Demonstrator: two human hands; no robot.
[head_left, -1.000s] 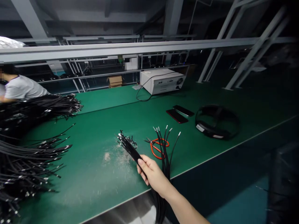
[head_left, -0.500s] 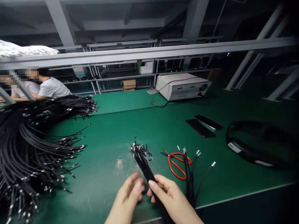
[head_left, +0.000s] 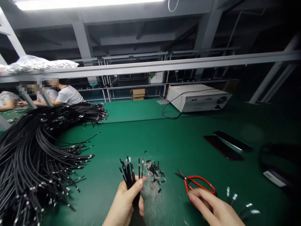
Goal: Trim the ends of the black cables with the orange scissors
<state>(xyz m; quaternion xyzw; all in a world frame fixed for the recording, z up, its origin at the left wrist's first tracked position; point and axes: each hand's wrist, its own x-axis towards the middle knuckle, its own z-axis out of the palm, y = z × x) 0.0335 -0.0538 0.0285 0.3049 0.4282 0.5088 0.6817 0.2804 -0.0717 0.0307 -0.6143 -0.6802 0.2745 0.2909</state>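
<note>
My left hand is closed round a bunch of black cables, their cut ends pointing up and fanning out above the fingers. To the right, my right hand has its thumb and fingers on the lower handle loop of red-handled scissors. The scissors' short dark blades point away to the left. Between the hands lie small black cut-off pieces and pale scraps on the green table. Silver-tipped cable ends show past my right hand.
A large heap of black cables covers the left side. Two phones and a dark object with a white label lie on the right. A white box-shaped device stands behind, below a metal rail. Co-workers sit at far left.
My left hand has taken the cable bunch from my right hand and holds it more upright. My right hand has moved right onto the scissors' handle. The camera view has shifted.
</note>
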